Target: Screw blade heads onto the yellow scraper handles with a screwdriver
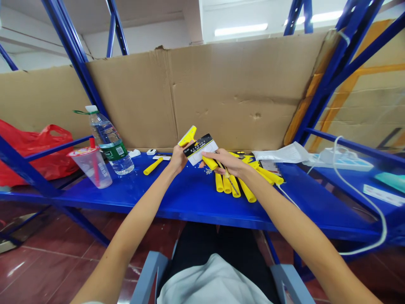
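My left hand [179, 160] is closed around a yellow scraper [188, 136], its flat head pointing up and away. In front of it lies a black-and-white printed card [201, 147], which hides the scraper's middle. My right hand [228, 161] is closed, its fingers against the card's lower edge. A yellow tubular handle [210, 163] shows at those fingers; whether it joins the scraper head is hidden. A thin screwdriver [233, 184] slants down out of my right palm. Below and beside this hand lie several yellow tubular handles [247, 192], close together.
Small metal bits [208, 171] lie on the blue shelf [190, 198]. At left are a single yellow handle [153, 166], a water bottle [114, 145], a plastic cup [95, 169] and a red bag [38, 152]. A power strip [344, 162] with a white cable sits right. Cardboard [234, 93] stands behind.
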A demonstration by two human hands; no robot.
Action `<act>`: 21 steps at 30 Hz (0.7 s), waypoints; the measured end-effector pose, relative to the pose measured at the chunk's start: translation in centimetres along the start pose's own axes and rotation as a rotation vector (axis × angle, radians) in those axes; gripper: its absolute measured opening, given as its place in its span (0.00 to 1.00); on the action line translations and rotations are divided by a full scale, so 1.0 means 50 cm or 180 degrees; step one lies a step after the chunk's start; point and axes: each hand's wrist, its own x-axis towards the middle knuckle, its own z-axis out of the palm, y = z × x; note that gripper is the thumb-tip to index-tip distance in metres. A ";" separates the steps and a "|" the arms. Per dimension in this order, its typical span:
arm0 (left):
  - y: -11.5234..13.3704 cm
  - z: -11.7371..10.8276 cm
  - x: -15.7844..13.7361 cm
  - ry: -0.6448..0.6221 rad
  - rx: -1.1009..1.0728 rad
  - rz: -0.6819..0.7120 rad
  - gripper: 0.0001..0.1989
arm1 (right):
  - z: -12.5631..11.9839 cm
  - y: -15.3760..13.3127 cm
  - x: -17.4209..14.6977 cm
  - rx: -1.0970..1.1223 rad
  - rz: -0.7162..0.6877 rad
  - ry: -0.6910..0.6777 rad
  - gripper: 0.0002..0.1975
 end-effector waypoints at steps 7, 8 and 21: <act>0.015 0.006 -0.010 -0.0842 -0.0211 -0.0531 0.32 | 0.002 0.002 0.001 0.0153 -0.0410 0.0128 0.26; 0.017 0.004 -0.011 -0.0963 -0.0249 -0.0636 0.35 | 0.002 0.004 0.002 0.0145 -0.0502 0.0182 0.26; 0.007 0.002 -0.025 -0.1338 -0.0184 -0.0581 0.26 | -0.011 0.028 0.019 -0.0204 -0.0842 0.0471 0.30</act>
